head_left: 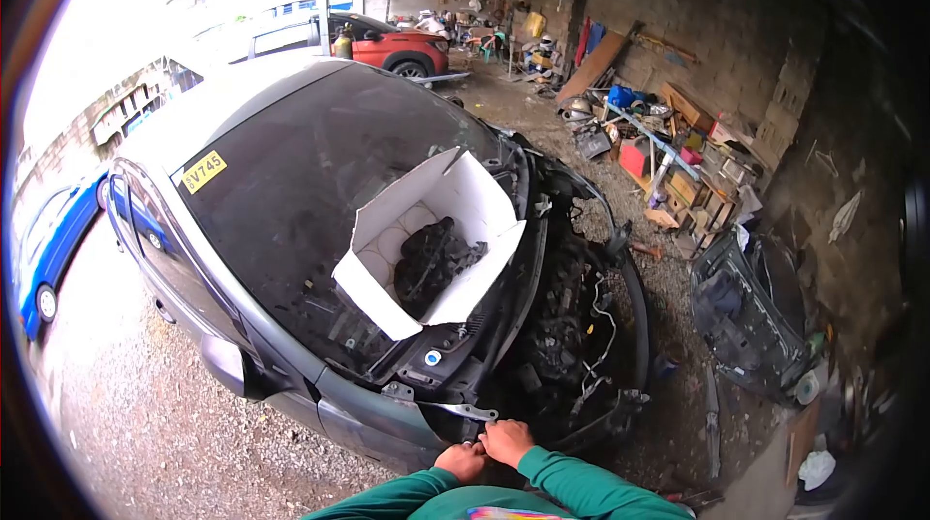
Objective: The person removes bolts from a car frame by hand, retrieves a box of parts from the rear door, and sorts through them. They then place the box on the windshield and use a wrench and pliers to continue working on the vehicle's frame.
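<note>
My left hand (462,462) and my right hand (507,442) are close together at the front corner of a dark grey car, beside its fender (378,428). Both have curled fingers, and what they pinch is too small or hidden to make out. Just above my right hand, a grey metal bracket (470,412) lies along the fender's upper edge. The engine bay (552,346) is open, with dark parts and loose wiring (603,326) inside. A blue-and-white cap (432,358) sits near the windshield's base.
An open white cardboard box (484,273) holding black parts (436,253) rests against the windshield (291,181). Dark car panels (746,316) lean at the right, below piled scrap (678,147) along the wall. A blue car (58,239) and a red car (397,45) stand beyond.
</note>
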A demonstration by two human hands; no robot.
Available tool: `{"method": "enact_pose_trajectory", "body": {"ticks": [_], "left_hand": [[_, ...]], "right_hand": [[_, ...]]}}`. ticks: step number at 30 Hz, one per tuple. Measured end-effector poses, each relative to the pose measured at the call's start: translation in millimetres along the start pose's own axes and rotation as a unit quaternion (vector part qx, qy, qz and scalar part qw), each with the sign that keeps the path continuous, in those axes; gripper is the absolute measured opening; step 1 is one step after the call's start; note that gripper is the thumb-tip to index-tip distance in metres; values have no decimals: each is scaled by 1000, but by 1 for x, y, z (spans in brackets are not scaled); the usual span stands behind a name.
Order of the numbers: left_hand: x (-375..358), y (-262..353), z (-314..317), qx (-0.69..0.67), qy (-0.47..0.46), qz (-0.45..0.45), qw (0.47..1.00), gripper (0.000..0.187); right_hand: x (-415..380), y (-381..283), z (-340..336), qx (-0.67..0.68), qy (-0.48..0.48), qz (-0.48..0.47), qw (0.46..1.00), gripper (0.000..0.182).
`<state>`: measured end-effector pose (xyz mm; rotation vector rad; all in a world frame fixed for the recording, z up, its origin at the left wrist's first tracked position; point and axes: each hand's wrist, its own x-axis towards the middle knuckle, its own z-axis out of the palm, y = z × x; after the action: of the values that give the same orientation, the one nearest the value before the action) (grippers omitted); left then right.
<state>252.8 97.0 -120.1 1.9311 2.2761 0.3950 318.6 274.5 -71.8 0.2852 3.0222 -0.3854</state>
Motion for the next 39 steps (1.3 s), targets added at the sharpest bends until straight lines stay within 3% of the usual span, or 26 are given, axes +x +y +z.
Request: {"method": "enact_pose_trajectory", "body": {"ticks": [1,5,7,14,17,22,24,26,28,33,35,36,38,39], "left_hand": [[0,-2,6,20,-5,5,1000,23],[-1,-2,8,16,-7,-4,1000,19],[0,-2,4,4,-7,-1,1000,20],[-1,3,-8,1,-23,-4,1000,26],[2,4,-9,8,-27,-6,1000,29],[13,3,-10,0,-51,-58,997,29],[18,1,-11,-10,-46,-48,998,31],[21,4,-23,-106,-11,-43,993,37],[24,18,-43,-124,-27,-46,991,40],[37,55,-82,-273,-83,-49,957,43],[29,62,-75,-320,-75,-70,942,37],[11,64,-54,-329,-70,-104,936,37],[3,65,-13,-485,-67,-129,863,37],[0,69,-16,-507,-122,-184,833,40]], "right_hand": [[-3,0,1,5,36,-5,999,32],[1,0,3,-7,19,-14,1000,31],[5,0,-3,-3,-63,0,998,31],[-7,5,-5,3,-29,20,999,33],[-22,29,-11,167,-102,94,976,37],[-45,52,2,329,-79,93,936,27],[-49,57,3,570,-164,219,775,20],[-58,61,-1,616,-153,215,742,17],[-67,62,-14,728,-118,188,648,19],[-98,80,-24,771,-115,195,596,17],[-104,85,-26,840,-24,210,500,15],[-107,87,-46,890,9,186,415,13],[-107,94,-59,900,34,185,393,14],[-106,104,-57,883,37,170,435,13]]}}
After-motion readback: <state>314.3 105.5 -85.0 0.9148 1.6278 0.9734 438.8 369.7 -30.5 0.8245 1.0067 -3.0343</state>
